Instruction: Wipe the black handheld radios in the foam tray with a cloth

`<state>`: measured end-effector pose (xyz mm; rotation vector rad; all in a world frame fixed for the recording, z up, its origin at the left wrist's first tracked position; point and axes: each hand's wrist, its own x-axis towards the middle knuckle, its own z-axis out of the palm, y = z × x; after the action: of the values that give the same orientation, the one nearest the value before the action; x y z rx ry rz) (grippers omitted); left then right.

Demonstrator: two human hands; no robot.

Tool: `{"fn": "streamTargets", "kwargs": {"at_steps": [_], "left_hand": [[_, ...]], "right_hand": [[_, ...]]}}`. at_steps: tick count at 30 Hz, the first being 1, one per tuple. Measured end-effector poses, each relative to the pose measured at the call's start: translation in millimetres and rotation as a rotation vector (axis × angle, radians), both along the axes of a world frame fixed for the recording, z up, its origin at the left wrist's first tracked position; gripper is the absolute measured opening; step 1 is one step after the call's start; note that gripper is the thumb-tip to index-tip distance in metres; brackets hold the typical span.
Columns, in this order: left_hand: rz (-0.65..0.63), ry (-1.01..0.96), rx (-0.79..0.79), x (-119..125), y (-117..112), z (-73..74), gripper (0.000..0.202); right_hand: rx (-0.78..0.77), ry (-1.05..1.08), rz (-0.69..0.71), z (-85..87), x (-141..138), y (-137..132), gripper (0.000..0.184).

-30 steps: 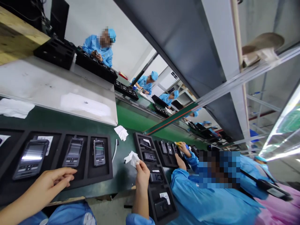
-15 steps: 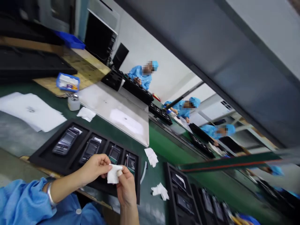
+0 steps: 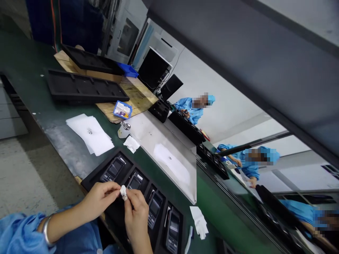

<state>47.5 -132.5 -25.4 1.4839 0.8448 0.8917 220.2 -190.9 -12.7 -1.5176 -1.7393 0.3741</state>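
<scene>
Between my two hands is a small, crumpled white tissue (image 3: pixel 123 193). My left hand (image 3: pixel 102 197) pinches its left side with thumb and fingertips. From the right, my right hand (image 3: pixel 137 211) grips the same tissue, its fingers bent. Both hands hover over a black foam tray (image 3: pixel 120 157) whose compartments hold several dark handheld devices with screens and keypads. One device (image 3: pixel 113 169) lies at the tray's left, another (image 3: pixel 135 181) just behind my hands. To the right are two more, a device (image 3: pixel 155 208) and an end device (image 3: pixel 173 229).
Paper sheets (image 3: pixel 90 134) lie left of a pump bottle (image 3: pixel 124 129) and a folded tissue (image 3: pixel 131 144). Behind are a blue box (image 3: pixel 122 110), a black tray (image 3: pixel 84 86) and a metal plate (image 3: pixel 169 155). Another tissue (image 3: pixel 199 222) lies at right. Co-workers in blue sit across the line.
The tissue has gone from a flat folded piece to a small crumpled wad, still held by both hands. My view has swung left, so the scene sits further right.
</scene>
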Motion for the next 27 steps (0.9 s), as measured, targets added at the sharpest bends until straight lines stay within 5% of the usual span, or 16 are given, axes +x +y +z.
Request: {"fn": "streamTargets", "kwargs": {"at_steps": [4, 6, 11, 17, 23, 27], "left_hand": [[0.092, 0.363, 0.798, -35.8, 1.4, -23.8, 0.031], [0.053, 0.500, 0.979, -44.7, 4.1, -37.2, 0.037], [-0.048, 0.584, 1.046, -50.2, 11.7, -55.9, 0.049], [0.055, 0.522, 1.057, -47.7, 12.0, -57.7, 0.044], [0.068, 0.541, 1.067, -44.7, 14.5, -54.8, 0.041], [0.089, 0.505, 1.041, -42.8, 14.1, -54.5, 0.037]], "right_hand": [[0.049, -0.159, -0.045, 2.6, 6.3, 40.5, 0.031], [0.086, -0.285, -0.062, 1.7, 5.4, 70.9, 0.031], [0.047, -0.389, 0.013, -13.2, -17.6, 123.7, 0.036], [0.009, -0.388, 0.205, -21.2, -32.6, 99.0, 0.037], [0.092, -0.447, 0.112, -18.6, -30.4, 120.7, 0.038], [0.032, -0.437, 0.240, -18.7, -31.8, 109.2, 0.034]]}}
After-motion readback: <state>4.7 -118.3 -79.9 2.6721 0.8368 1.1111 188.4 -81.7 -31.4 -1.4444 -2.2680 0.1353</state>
